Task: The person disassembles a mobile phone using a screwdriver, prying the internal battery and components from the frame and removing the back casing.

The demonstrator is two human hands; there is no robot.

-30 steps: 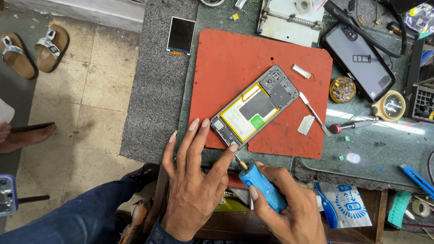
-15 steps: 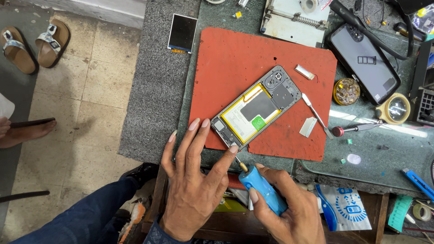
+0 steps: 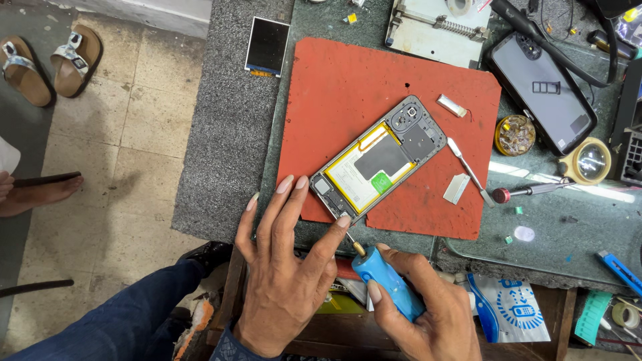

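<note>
Head camera looks straight down on a green-grey workbench, with a tiled floor off at nine o'clock where a pair of sandals sits. A red work mat covers the bench's middle. On it lies an opened phone with its back off, tilted so its camera end points to about one o'clock; a yellow-edged battery fills its centre. At two o'clock from it rests a second dark phone, and at eleven o'clock, off the mat, a small loose display panel.

The left hand spreads flat at the mat's six o'clock edge, fingers loose and gripping nothing, its index fingertip pressing the opened phone's lower corner. The right hand is curled tightly around a blue screwdriver, whose thin tip angles up toward eleven o'clock and seems to meet that same corner, though the fingertip partly hides the contact.

At three o'clock from the opened phone lie a slim metal spudger, a red-capped tool, a round magnifier and a small dish of screws.
</note>
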